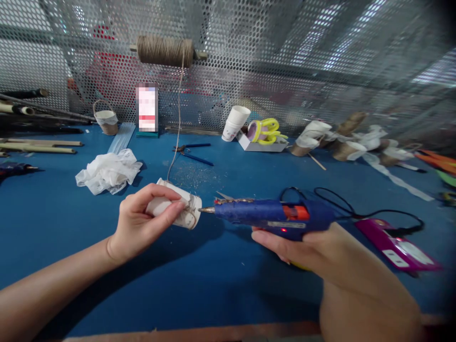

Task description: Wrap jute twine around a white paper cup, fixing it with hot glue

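My left hand (147,218) grips a white paper cup (191,216) tipped on its side above the table, with its end toward the right. Twine (179,109) comes down from a spool to the cup, and a bit of it lies around the cup near that end, partly hidden by my fingers. In my right hand (302,251) is a blue hot glue gun (249,212) with a small red light showing. Its metal nozzle points left and is at the cup's end; whether it touches cannot be made out.
A twine spool (162,51) hangs on the perforated metal screen. Pliers (195,153), crumpled white lace (109,172), stacked paper cups (235,122) and a white box (263,144) lie on the blue table. A purple power strip (397,244) sits right, with black cable around it.
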`<state>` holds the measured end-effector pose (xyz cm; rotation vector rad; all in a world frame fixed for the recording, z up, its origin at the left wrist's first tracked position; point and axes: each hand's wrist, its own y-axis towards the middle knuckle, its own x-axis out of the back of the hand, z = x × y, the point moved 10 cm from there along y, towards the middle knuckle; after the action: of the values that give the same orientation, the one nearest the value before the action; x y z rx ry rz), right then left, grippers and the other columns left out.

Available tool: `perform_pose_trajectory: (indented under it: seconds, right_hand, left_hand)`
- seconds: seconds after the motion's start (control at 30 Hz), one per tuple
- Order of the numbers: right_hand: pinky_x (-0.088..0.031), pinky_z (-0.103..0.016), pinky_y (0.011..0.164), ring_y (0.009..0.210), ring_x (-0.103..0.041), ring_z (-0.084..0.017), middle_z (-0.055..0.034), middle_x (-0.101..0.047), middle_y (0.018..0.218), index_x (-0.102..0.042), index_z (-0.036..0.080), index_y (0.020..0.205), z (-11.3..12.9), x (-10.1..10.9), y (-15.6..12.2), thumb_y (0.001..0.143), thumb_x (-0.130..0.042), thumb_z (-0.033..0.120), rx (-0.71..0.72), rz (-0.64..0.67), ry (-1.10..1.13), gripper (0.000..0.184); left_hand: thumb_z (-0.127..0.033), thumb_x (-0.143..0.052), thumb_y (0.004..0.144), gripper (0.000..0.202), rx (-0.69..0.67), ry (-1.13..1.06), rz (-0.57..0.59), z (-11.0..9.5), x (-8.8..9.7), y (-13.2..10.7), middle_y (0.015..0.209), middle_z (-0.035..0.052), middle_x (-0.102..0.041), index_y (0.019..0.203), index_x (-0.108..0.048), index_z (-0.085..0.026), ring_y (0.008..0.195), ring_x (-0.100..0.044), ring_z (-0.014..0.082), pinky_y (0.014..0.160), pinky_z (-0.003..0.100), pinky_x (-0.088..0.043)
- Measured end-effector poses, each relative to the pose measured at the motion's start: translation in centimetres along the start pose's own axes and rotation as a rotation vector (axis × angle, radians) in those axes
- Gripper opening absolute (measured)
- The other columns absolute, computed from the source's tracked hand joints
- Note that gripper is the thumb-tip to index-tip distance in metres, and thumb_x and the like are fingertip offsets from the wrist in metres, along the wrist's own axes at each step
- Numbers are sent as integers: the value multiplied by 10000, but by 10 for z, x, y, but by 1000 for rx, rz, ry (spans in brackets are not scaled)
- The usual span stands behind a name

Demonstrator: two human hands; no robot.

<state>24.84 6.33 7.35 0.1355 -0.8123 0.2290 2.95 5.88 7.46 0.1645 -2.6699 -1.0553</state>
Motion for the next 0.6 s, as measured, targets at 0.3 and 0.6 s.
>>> perform_pose_trajectory:
  seconds: [0.3,0.6]
  right_hand:
    - [-406,-250,381,354,-440,-120,51,-486,385,-513,246,515,-6,-3,-1,665,-624,440,-49,6,50,269]
    - [-393,-241,369,353,-452,-120,35,-494,366,-495,225,509,-27,-7,4,676,-620,436,-171,21,62,297]
  left_hand:
    - [-214,-675,759,58,-18,10,9,-2,-1,0,569,-14,-648,725,-633,-193,420,-527,89,377,191,-418]
    - [-206,-666,769,50,-133,55,31,-17,-2,-2,499,-38,-613,732,-632,-209,343,-469,75,322,202,-342]
